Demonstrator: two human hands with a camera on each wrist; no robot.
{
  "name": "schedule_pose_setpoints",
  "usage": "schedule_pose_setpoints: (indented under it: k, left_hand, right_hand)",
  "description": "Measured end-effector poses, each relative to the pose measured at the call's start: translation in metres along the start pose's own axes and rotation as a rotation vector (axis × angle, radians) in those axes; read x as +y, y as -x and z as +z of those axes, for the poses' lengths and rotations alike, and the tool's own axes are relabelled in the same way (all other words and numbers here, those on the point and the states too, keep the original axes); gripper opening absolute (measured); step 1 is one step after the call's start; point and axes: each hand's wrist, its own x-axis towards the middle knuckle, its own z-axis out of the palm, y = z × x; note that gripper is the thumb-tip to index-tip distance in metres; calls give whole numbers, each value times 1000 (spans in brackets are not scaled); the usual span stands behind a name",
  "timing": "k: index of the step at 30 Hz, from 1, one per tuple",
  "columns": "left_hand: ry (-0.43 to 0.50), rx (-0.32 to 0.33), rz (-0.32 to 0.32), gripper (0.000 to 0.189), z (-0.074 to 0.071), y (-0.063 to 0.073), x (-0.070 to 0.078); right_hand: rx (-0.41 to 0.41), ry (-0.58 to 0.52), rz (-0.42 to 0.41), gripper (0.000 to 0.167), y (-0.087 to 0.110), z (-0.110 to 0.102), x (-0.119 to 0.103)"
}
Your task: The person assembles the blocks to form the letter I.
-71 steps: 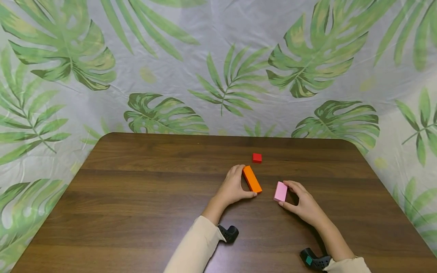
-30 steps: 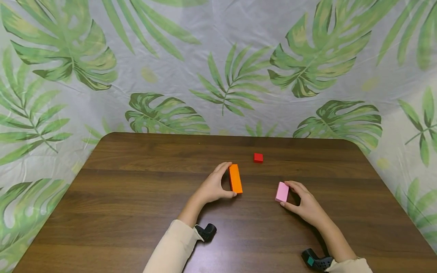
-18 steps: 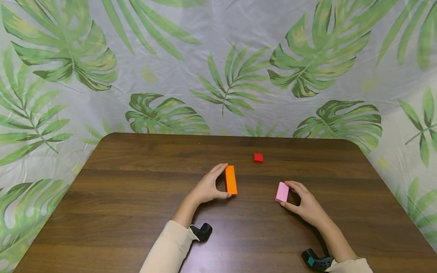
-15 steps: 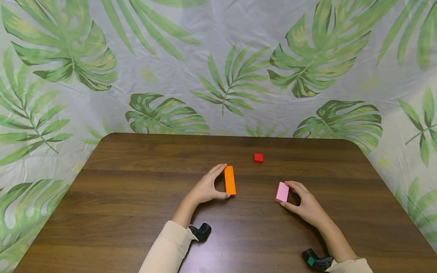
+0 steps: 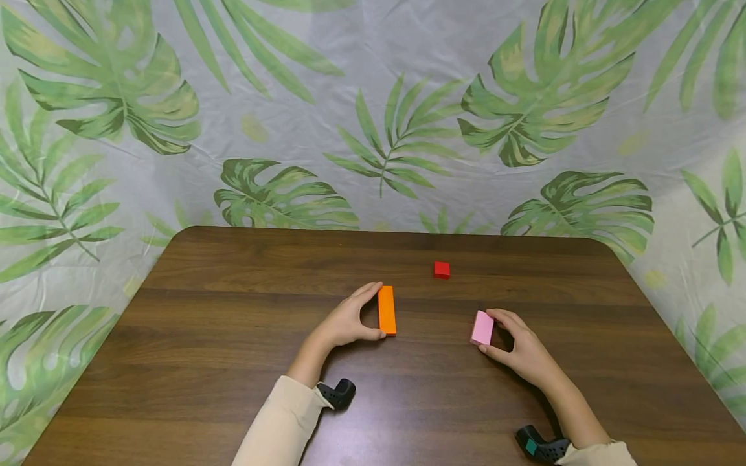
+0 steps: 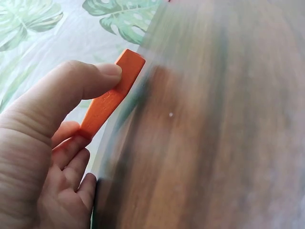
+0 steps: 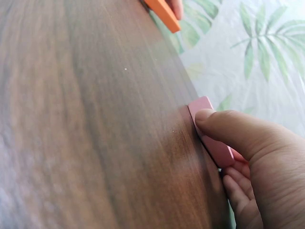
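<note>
My left hand pinches a long orange block lengthwise, fingertips at its far end and thumb at its near end. The left wrist view shows the thumb pressed against one end of the orange block, the fingers at the other. To the right, my right hand holds a shorter pink block the same way, slightly slanted and low over the table. In the right wrist view the pink block lies between thumb and fingers, right at the wood. A gap of tabletop separates the two blocks.
A small red block lies farther back on the brown wooden table, between the two hands. Behind the table's rounded far edge hangs a leaf-patterned cloth. Black devices are worn at both wrists.
The left hand has carried the orange block left, away from the pink one, and turned it from slanted to nearly straight front to back. The right hand and pink block stay put.
</note>
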Motion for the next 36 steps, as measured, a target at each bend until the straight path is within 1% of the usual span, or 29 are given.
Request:
schedule_pose_setpoints:
  k: [4,9,18,23,32,36]
  left_hand:
    - [-2,-17,6,91,-1,0,-1]
    - [-25,-31,32,89,-1,0,-2]
    - [-68,-86,22,87,-4,-1,-1]
    - [-89,-117,4,88,-5,-2,-1]
    - [-87,-143,-6,89,-5,-2,-2]
    - [-77,-136,10,90,-5,-2,-1]
  right_hand:
    - [-1,-2,1,66,0,0,0]
    - [-1,-13,-11,66,-1,-1,0]
    - [0,-18,-13,67,-1,0,0]
    - [3,-18,-18,67,-1,-1,0]
    - [-4,-9,-9,67,-1,-1,0]
    - [-2,-8,-11,67,0,-2,0]
